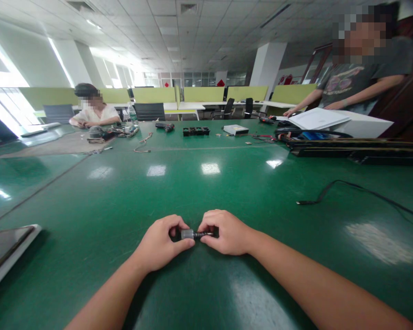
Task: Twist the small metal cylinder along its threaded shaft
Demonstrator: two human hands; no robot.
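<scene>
Between my two hands, low over the green table, is a small grey metal cylinder with a thin dark shaft point(187, 234) that looks threaded or wrapped in a spring. My left hand point(161, 242) pinches the cylinder end between thumb and fingers. From the other side, my right hand point(227, 233) has its thumb and fingers closed around the shaft, which points right. The shaft's far tip lies partly within the right hand's grip. Whether the piece touches the table is hard to tell.
A black cable point(333, 182) lies at right, and a white-edged tablet-like device point(27, 238) at left. Along the far side are a black frame part point(196, 131), a white box point(236, 130) and a dark power tool point(164, 127). One person sits far left; another stands right by white panels point(320, 119).
</scene>
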